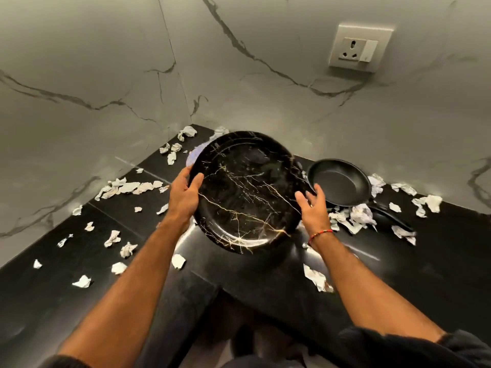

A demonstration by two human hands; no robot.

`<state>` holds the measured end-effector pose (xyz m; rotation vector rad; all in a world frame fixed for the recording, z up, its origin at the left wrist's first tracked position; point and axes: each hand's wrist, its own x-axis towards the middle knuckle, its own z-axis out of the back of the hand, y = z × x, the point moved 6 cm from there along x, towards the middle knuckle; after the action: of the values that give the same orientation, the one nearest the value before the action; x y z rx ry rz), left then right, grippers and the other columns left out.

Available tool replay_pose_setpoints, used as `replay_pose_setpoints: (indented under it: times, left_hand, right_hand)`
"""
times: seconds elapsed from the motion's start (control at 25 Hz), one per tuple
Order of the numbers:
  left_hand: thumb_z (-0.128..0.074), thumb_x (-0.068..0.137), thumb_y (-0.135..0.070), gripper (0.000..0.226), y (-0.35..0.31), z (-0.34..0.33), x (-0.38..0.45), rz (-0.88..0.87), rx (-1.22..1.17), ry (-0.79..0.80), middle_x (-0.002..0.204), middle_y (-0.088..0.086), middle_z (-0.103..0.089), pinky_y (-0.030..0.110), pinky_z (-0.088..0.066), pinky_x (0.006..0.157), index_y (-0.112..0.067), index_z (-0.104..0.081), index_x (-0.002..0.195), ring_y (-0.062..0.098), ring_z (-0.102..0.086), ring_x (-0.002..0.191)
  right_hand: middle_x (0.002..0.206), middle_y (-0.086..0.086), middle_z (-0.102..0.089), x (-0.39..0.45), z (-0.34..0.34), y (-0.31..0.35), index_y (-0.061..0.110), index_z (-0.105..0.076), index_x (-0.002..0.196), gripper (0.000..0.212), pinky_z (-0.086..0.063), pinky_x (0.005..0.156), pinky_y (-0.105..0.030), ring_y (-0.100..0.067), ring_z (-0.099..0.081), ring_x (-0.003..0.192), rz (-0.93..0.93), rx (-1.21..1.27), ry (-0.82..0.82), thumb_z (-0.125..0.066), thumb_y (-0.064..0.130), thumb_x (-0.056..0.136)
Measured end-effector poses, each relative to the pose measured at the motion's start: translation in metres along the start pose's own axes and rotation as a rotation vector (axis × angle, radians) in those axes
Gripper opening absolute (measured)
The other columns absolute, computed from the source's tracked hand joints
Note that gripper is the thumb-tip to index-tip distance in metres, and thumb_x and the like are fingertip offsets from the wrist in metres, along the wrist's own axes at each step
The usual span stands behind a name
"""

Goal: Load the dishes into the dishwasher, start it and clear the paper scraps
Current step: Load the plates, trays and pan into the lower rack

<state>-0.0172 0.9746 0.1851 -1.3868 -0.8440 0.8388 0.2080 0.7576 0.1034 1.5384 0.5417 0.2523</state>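
A large round black plate with gold veins is tilted up above the black counter. My left hand grips its left rim, thumb over the face. My right hand is at the plate's right edge with fingers spread and relaxed, touching or just off the rim. A black frying pan lies on the counter just right of the plate, its handle pointing toward the right front. Several crumpled white paper scraps are scattered over the counter on both sides. A pale purple item peeks out behind the plate.
The counter forms a corner under marble-look walls. A wall socket sits high at the right. More paper scraps pile around the pan handle. The counter's front edge steps inward near my body.
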Motion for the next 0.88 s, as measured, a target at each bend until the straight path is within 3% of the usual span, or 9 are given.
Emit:
replay_pose_setpoints:
  times: [0.16, 0.32, 0.48, 0.56, 0.68, 0.8, 0.88]
  left_hand:
    - [-0.054, 0.103, -0.014, 0.032, -0.005, -0.037, -0.047, 0.011, 0.037, 0.150, 0.117, 0.004, -0.072, 0.032, -0.061, 0.085, -0.019, -0.059, 0.135, 0.017, -0.072, 0.101]
    - [-0.056, 0.102, -0.015, 0.033, -0.001, -0.079, -0.084, 0.007, 0.091, 0.281, 0.118, 0.001, -0.073, 0.034, -0.059, 0.089, -0.021, -0.062, 0.135, 0.016, -0.071, 0.106]
    - [-0.062, 0.100, -0.017, 0.034, -0.007, -0.127, -0.106, -0.036, 0.103, 0.402, 0.110, 0.001, -0.076, 0.035, -0.061, 0.084, -0.021, -0.064, 0.133, 0.017, -0.074, 0.097]
    - [-0.064, 0.098, -0.017, 0.034, -0.012, -0.157, -0.121, -0.056, 0.119, 0.517, 0.109, 0.001, -0.076, 0.039, -0.062, 0.083, -0.022, -0.065, 0.132, 0.020, -0.074, 0.097]
    - [-0.067, 0.095, -0.014, 0.026, -0.015, -0.197, -0.157, -0.099, 0.129, 0.733, 0.107, 0.005, -0.076, 0.045, -0.061, 0.082, -0.023, -0.070, 0.120, 0.026, -0.074, 0.097]
    - [-0.068, 0.094, -0.007, 0.019, -0.010, -0.223, -0.202, -0.091, 0.104, 0.898, 0.096, 0.002, -0.078, 0.040, -0.062, 0.076, -0.021, -0.070, 0.106, 0.023, -0.075, 0.088]
    - [-0.068, 0.093, -0.006, 0.018, 0.000, -0.242, -0.238, -0.049, 0.102, 1.009, 0.092, 0.001, -0.078, 0.041, -0.061, 0.075, -0.022, -0.070, 0.100, 0.024, -0.074, 0.086]
  right_hand:
    - [0.112, 0.000, -0.069, -0.028, 0.064, -0.002, 0.015, -0.062, 0.124, 0.029, -0.051, 0.101, -0.040, -0.019, -0.065, 0.108, 0.074, 0.018, -0.175, -0.064, 0.017, 0.094]
    - [0.108, -0.002, -0.070, -0.077, 0.131, -0.008, 0.020, -0.068, 0.107, 0.016, -0.053, 0.094, -0.036, -0.015, -0.065, 0.100, 0.106, 0.110, -0.285, -0.063, 0.017, 0.092]
    - [0.089, 0.002, -0.070, -0.130, 0.193, 0.008, 0.025, -0.069, 0.094, 0.013, -0.055, 0.077, -0.032, -0.013, -0.064, 0.081, 0.164, 0.098, -0.446, -0.061, 0.014, 0.092]
    - [0.090, 0.003, -0.070, -0.164, 0.228, 0.014, 0.024, -0.069, 0.095, 0.013, -0.054, 0.079, -0.030, -0.010, -0.064, 0.082, 0.213, 0.088, -0.574, -0.063, 0.013, 0.091]
    - [0.100, 0.005, -0.068, -0.232, 0.271, 0.016, 0.016, -0.064, 0.112, 0.022, -0.050, 0.080, -0.014, 0.003, -0.064, 0.085, 0.244, 0.150, -0.772, -0.063, 0.006, 0.092]
    - [0.117, -0.003, -0.067, -0.306, 0.301, 0.001, 0.012, -0.064, 0.118, 0.027, -0.049, 0.097, -0.026, -0.011, -0.063, 0.107, 0.249, 0.146, -0.927, -0.068, 0.011, 0.091]
    - [0.104, -0.004, -0.071, -0.360, 0.315, -0.013, 0.018, -0.067, 0.104, 0.018, -0.055, 0.090, -0.028, -0.015, -0.067, 0.098, 0.263, 0.160, -0.997, -0.066, 0.007, 0.091]
